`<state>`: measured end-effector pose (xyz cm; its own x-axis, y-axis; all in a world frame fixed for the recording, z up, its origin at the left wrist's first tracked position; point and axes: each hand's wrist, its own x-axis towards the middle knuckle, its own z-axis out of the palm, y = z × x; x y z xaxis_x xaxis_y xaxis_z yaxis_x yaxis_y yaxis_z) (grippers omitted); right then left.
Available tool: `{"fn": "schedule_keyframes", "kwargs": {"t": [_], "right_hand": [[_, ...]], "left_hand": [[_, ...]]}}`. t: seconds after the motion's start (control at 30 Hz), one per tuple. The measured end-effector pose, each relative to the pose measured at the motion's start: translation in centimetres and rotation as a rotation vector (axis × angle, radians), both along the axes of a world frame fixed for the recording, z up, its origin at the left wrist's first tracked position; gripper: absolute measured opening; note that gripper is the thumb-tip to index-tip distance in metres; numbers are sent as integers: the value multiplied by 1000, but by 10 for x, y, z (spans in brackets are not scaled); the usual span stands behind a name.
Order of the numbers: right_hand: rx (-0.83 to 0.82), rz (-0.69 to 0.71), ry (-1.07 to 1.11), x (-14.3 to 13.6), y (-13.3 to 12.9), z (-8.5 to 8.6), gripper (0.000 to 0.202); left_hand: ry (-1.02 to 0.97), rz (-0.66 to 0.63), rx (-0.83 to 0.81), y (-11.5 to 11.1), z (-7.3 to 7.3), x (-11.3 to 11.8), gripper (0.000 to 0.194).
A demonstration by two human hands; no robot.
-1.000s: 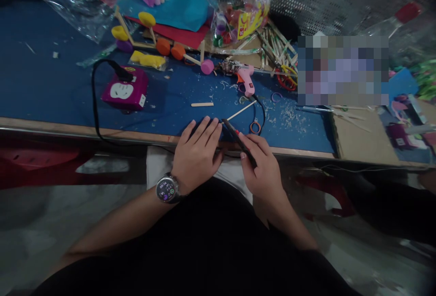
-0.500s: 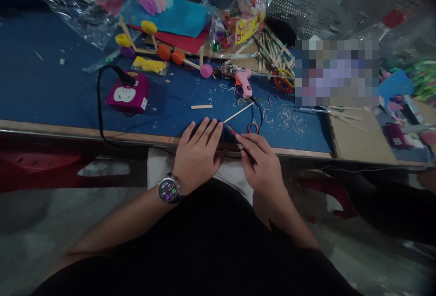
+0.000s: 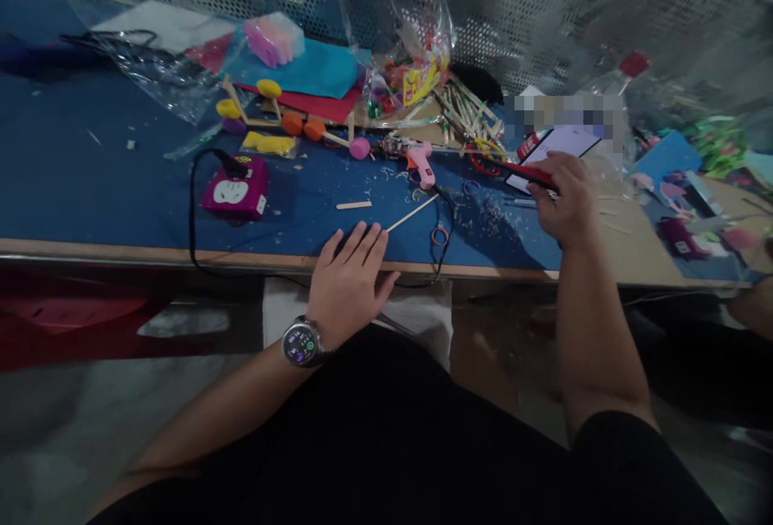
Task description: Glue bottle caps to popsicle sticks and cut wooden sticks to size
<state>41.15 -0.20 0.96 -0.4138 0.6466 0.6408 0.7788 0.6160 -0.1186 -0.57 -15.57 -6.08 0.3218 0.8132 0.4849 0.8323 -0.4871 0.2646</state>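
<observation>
My left hand lies flat at the table's front edge, fingers spread, its fingertips at the near end of a thin wooden stick. A shorter flat stick lies just beyond these fingers. Over the right part of the table, my right hand is closed round a red and black tool, whose tip points left; its exact kind is unclear. Behind that hand is a phone with a lit screen. The pink glue gun rests on the blue table, left of the tool.
On the left stands a purple box with a black cable plugged in. Farther back are orange and yellow pieces on sticks, a plastic bag of coloured items and a stick pile. Cardboard lies at the right.
My right hand has moved right and away from the thin stick, carrying the red and black tool toward the phone. My left hand stays flat near the stick.
</observation>
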Motion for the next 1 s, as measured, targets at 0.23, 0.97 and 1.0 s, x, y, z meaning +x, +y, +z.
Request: {"fn": "schedule_keyframes", "kwargs": {"t": [0.23, 0.97, 1.0], "right_hand": [[-43, -116, -14, 16, 6, -2, 37], [-84, 441, -138, -159, 15, -19, 48], [-56, 474, -121, -159, 20, -23, 50]], "left_hand": [[23, 11, 49, 6, -4, -4, 71], [44, 51, 82, 7, -12, 0, 77], [42, 52, 84, 7, -12, 0, 77]]}}
